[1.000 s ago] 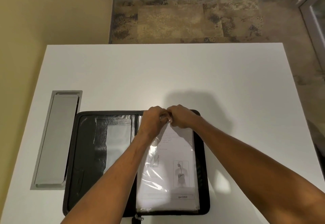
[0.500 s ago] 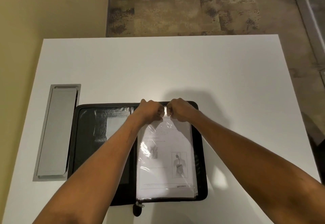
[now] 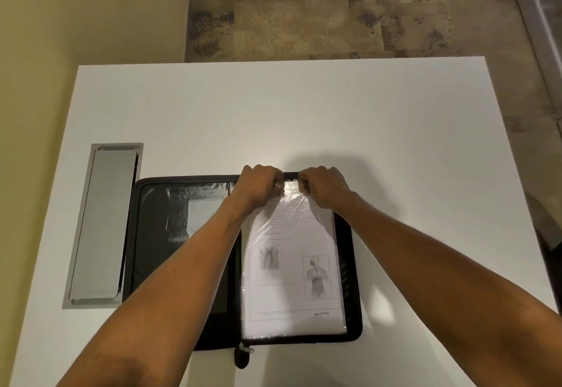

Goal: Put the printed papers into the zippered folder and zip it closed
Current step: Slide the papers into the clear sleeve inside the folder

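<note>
A black zippered folder (image 3: 158, 253) lies open flat on the white table. On its right half rest the printed papers (image 3: 292, 271), with anatomy drawings, inside a clear plastic sleeve (image 3: 293, 201). My left hand (image 3: 261, 184) and my right hand (image 3: 324, 186) pinch the sleeve's far edge, a small gap apart, at the folder's far rim. The plastic wrinkles between them. The zipper pull (image 3: 243, 354) hangs off the near edge at the spine. The left half shows dark pockets, partly hidden by my left forearm.
The white table (image 3: 304, 119) stretches beyond the folder. A grey metal cable hatch (image 3: 103, 225) is set into it left of the folder. A yellow wall runs along the left and a mottled floor lies beyond the far edge.
My hands have drawn slightly apart along the sleeve's top edge, now with a visible gap between them. The view has shifted so the folder sits farther from me.
</note>
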Demonstrator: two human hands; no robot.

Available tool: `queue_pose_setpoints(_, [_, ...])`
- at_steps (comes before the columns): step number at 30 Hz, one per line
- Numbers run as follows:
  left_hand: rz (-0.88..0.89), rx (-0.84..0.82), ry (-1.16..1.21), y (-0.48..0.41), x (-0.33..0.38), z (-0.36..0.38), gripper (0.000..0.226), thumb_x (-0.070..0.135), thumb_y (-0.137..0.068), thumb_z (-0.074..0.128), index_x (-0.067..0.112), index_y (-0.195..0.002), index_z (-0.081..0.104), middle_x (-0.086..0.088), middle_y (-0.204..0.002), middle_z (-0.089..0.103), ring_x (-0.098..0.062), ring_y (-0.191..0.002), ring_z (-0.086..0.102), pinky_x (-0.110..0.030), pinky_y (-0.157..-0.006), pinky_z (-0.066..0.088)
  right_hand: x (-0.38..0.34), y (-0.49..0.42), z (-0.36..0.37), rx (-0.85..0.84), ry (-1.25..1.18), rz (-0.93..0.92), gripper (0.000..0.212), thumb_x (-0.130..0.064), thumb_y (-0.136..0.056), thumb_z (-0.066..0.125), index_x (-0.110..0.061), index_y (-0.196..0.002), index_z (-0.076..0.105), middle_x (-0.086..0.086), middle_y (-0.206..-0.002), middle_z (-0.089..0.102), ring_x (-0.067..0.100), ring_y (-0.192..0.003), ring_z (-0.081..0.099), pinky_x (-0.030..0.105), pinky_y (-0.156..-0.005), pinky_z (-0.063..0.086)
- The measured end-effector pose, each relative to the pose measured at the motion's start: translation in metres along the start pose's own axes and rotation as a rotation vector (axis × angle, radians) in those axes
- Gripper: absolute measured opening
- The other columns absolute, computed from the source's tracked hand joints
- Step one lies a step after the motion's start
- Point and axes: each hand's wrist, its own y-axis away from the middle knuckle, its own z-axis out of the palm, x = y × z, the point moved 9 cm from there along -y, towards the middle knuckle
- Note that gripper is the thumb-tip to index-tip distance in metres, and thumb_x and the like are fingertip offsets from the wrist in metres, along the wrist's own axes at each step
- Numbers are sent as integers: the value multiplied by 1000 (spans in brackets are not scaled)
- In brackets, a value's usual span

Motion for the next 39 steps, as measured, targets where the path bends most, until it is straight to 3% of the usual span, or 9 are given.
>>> queue_pose_setpoints(7, [-15, 198, 108, 41, -8, -4, 35, 27, -91, 77, 22, -124, 68, 0, -129, 67, -21, -117, 60, -42, -100, 51, 23, 2, 6, 123, -148, 34, 6, -16, -91, 65, -21, -94, 65, -3, -87, 75, 26, -92, 65, 36, -96, 47])
queue_pose_setpoints(12, [67, 173, 96, 95, 4, 22, 53, 38, -89, 80, 25, -137, 62, -2, -145, 60, -23, -132, 55, -49, -112, 48, 24, 9, 1, 237, -13, 13, 18, -25, -88, 73, -18, -102, 63, 0, -94, 69, 26, -94, 63, 40, -92, 45])
queue_pose_setpoints(16, [139, 58, 130, 132, 21, 63, 98, 52, -83, 82, 41, -159, 21, -4, -173, 21, -28, -159, 19, -52, -129, 21, 30, 44, -10, 450, -24, 91, 21, -23, -91, 68, -15, -109, 62, 2, -104, 64, 26, -99, 60, 41, -92, 46])
queue_pose_setpoints(19, [138, -35, -81, 145, 29, 102, 99, 67, -85, 70, 47, -162, 12, -1, -174, -14, -23, -161, -16, -53, -128, -4, 26, 92, 11, 547, -171, 148, 23, -17, -92, 63, -15, -115, 63, 4, -113, 66, 27, -106, 62, 43, -92, 47])
queue_pose_setpoints(21, [103, -80, -141, 146, 31, 121, 100, 70, -86, 66, 49, -162, 4, -1, -171, -23, -23, -158, -24, -55, -126, -9, 20, 125, 37, 542, -268, 186, 21, -21, -92, 66, -20, -112, 62, 1, -112, 65, 23, -105, 62, 41, -91, 51])
queue_pose_setpoints(26, [79, -35, -189, 140, 42, 133, 99, 64, -86, 70, 45, -162, 10, -9, -174, -16, -32, -160, -17, -63, -125, -3, 32, 180, 97, 454, -446, 368, 24, -31, -95, 67, -24, -116, 58, -5, -118, 62, 16, -111, 60, 39, -94, 56])
queue_pose_setpoints(31, [72, -16, -152, 135, 48, 135, 102, 57, -84, 76, 44, -162, 11, -9, -174, -14, -31, -160, -18, -62, -125, -6, 24, 209, 125, 413, -524, 346, 39, -44, -98, 59, -27, -132, 49, -6, -129, 55, 13, -124, 49, 36, -96, 53])
queue_pose_setpoints(35, [83, -34, -114, 134, 49, 135, 99, 56, -86, 76, 44, -162, 14, -5, -174, -15, -28, -160, -17, -60, -126, -7, 37, 219, 135, 375, -505, 384, 44, -27, -92, 72, -28, -128, 46, -5, -125, 51, 17, -121, 50, 39, -92, 57])
queue_pose_setpoints(39, [37, 106, 2, 144, 37, 109, 86, 47, -94, 68, 41, -163, 17, 1, -174, -6, -21, -162, -4, -61, -129, 10, 46, 226, 141, 367, -458, 394, 56, -15, -88, 76, -25, -134, 45, -2, -126, 49, 19, -121, 50, 38, -93, 58])
